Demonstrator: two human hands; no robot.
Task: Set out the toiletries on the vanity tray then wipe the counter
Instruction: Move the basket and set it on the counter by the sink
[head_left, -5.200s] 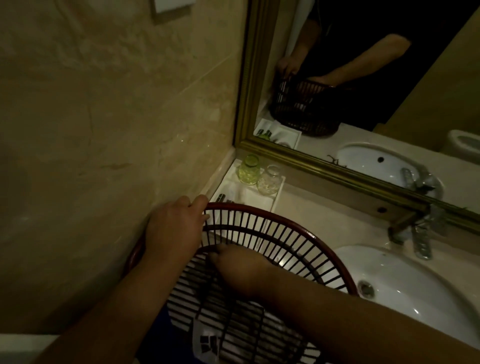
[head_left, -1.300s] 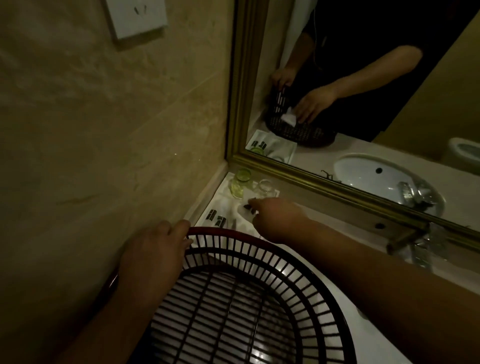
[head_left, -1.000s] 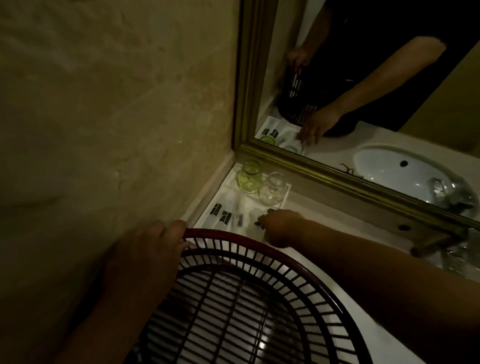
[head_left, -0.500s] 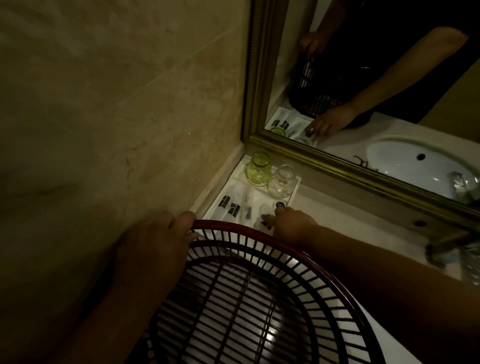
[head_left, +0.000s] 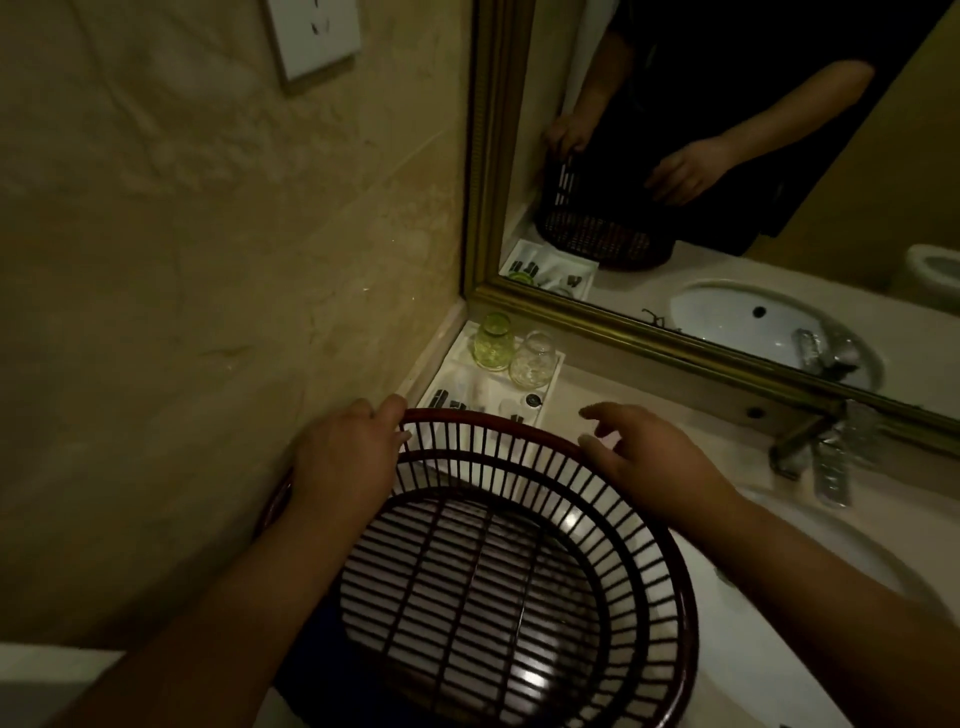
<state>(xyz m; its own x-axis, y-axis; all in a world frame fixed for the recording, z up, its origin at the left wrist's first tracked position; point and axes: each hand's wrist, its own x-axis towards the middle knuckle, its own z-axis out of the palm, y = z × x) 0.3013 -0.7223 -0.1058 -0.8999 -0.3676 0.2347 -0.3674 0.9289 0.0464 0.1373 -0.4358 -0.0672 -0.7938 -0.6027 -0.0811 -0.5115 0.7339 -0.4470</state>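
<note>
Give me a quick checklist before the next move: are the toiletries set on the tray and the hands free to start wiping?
1. Toiletries on the white tray: ok, small dark-capped items lie in it.
2. Green glass and clear glass upright at the tray's back: ok.
3. Basket emptied: ok, nothing shows through its slats.
4. Right hand free: ok, open, fingers spread above the basket rim.
5. Left hand free: not ok, it grips the basket rim.
6. Wiping cloth within reach: cannot tell, none in view.
</note>
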